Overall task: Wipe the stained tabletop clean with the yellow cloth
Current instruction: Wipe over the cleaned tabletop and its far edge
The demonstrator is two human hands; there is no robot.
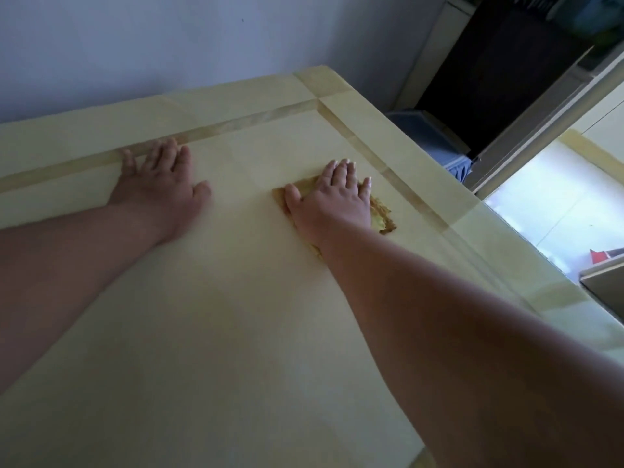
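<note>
Fingers (pixel 339 172) of our right hand (pixel 332 204) lie flat and spread on the yellow cloth (pixel 381 216), near the bench's (pixel 209 315) far right corner; our left hand (pixel 158 184) braces, splayed (empty). We judge firm, overlapping strokes best.

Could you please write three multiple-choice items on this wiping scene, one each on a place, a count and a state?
1. Where is the yellow cloth?
A. under the right hand
B. under the left hand
C. hanging off the table edge

2. How many hands touch the tabletop or the cloth?
A. none
B. one
C. two

3. How is the left hand placed?
A. clenched in a fist
B. flat, fingers spread
C. raised in the air

Answers:
1 A: the right hand presses flat on the cloth.
2 C: both hands are down.
3 B: its palm lies open on the bare surface, beside a darker band.
</note>
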